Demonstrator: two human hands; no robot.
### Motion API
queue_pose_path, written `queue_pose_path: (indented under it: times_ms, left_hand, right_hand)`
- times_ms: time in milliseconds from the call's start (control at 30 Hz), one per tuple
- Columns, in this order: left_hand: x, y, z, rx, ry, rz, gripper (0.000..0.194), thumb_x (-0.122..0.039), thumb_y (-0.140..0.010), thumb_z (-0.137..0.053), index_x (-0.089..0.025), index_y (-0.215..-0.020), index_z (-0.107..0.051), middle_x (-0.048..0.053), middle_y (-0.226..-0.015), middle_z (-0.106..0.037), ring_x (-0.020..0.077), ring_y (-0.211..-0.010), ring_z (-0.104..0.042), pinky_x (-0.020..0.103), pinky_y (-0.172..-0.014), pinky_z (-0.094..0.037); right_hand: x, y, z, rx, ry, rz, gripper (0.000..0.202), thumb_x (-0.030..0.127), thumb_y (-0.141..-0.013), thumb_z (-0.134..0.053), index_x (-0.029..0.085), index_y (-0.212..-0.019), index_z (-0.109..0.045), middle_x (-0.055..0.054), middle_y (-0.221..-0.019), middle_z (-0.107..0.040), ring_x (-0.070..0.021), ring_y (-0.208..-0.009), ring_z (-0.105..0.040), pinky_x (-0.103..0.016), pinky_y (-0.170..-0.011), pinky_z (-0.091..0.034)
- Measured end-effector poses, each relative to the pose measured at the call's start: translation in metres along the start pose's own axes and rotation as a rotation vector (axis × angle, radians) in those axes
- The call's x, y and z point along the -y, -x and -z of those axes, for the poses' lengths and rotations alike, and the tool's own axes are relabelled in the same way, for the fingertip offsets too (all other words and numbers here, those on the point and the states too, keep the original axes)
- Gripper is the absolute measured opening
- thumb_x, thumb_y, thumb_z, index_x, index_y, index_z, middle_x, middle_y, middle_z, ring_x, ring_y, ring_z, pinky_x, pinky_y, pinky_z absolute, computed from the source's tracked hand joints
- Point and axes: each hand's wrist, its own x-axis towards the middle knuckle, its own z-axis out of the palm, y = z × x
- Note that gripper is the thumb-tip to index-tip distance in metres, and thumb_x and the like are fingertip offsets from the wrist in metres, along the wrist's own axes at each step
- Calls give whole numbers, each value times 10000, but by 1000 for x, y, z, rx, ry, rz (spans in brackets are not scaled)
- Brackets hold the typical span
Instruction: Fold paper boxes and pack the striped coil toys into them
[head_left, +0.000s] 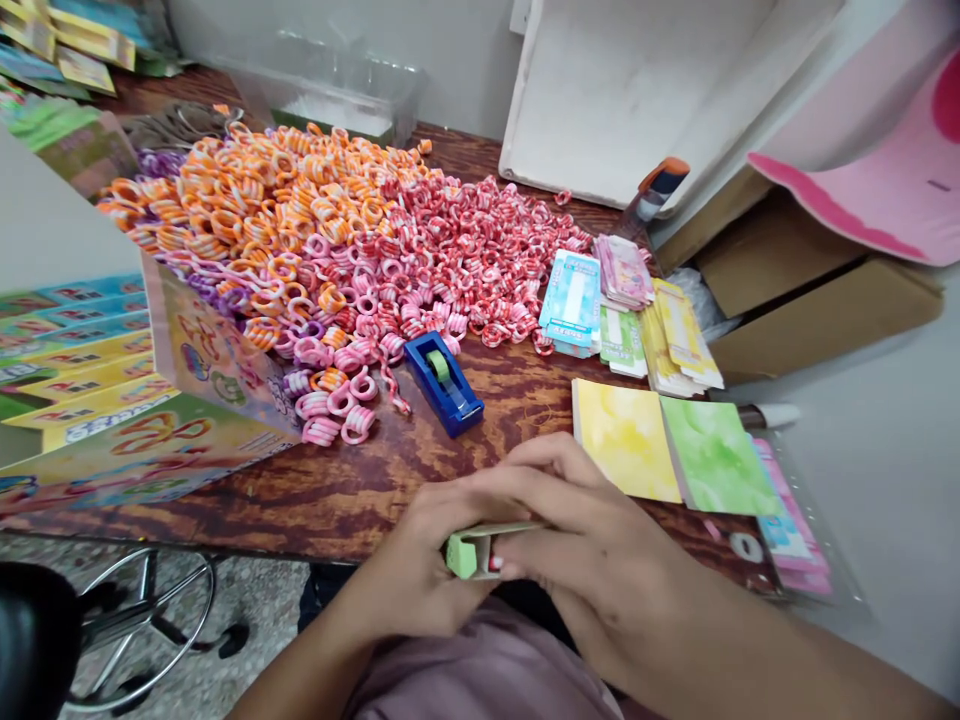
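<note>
Close to my body at the table's front edge, my left hand (424, 560) is wrapped round a small green cardboard box (462, 557), its open end facing up toward me. My right hand (592, 540) closes over the other side of the same box, fingertips at its opening. A bit of red and white shows inside, by the right fingertips; most of the box is hidden by my fingers. Just beyond my hands sits a blue tape dispenser (444, 384) with a green roll. To the right lie yellow cards (627, 440) and green cards (716, 455).
A large heap of striped coiled rings (337, 230), orange, pink and red, covers the table's back. At left stands a display box (217, 350) with colourful packs. Stacks of blue cards (571, 298) and others lie right, near a cardboard carton (810, 300). A wheeled stool (150, 620) stands lower left.
</note>
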Motion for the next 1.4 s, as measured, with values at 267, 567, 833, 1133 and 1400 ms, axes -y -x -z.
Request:
queue_pose_path:
  times_ms: [267,567,833,1133,1400]
  left_hand:
    - [9,8,-22,-269,-131,-153,224,-245,-919,-740,-188,-1135,-758,109,-1050,-846,243,-935,-819,352,-859,-668]
    - [10,17,-26,-300,-211,-184,309,-286,-953,-693,-178,-1243,-709,120,-1089,-834,257,-1008,-804,382,-889,-657]
    - [3,7,-13,-277,-115,-145,303,-193,-921,-740,-205,-1224,-726,86,-1079,-835,203,-968,-792,319,-872,-630]
    - [9,9,-17,-263,-137,-174,406,-107,-888,-714,-194,-1283,-697,105,-1144,-823,209,-1016,-786,322,-900,-595]
    - [2,10,-13,-220,-25,167,172,-235,-936,-755,-254,-1107,-765,31,-968,-805,182,-844,-726,304,-793,-552]
  right_hand:
    - [3,18,-31,-307,-2,-161,284,8,-919,-566,191,-935,-784,-84,-1275,-765,-248,-1205,-610,-433,-1006,-609]
    - [7,26,-37,-275,184,-111,268,46,-946,-523,189,-930,-749,-47,-1410,-711,-267,-1251,-614,-499,-1071,-463]
    - [1,44,-49,-384,310,-52,350,-8,-907,-579,174,-1179,-703,-110,-1413,-682,-287,-1343,-497,-503,-1140,-394]
    - [7,40,-53,-317,393,-121,241,57,-945,-565,185,-1067,-728,-133,-1555,-511,-323,-1411,-389,-514,-1191,-262]
    - [-22,47,-66,-649,14,-57,385,-11,-887,-685,143,-1238,-657,-152,-1338,-592,-264,-1211,-580,-447,-1020,-494]
